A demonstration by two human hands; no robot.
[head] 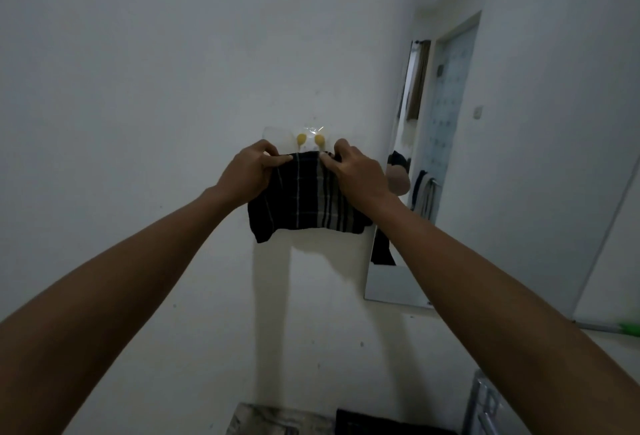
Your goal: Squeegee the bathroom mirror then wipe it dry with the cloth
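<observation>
While both hands pinch the top edge of the dark cloth with pale woven stripes (304, 195), it hangs against the white wall just under two yellow hooks (310, 140). The left hand (247, 171) grips its left corner and the right hand (358, 175) its right corner. To their right, the tall frameless mirror (519, 123) looks clear, though the dim light hides streaks. No squeegee is visible; the wiping is perhaps finished.

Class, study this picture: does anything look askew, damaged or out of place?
Nothing is damaged or spilled. The dark plaid cloth hangs unevenly, bunched between the left hand and right hand just under two yellow wall hooks, beside the frameless wall mirror.
</observation>
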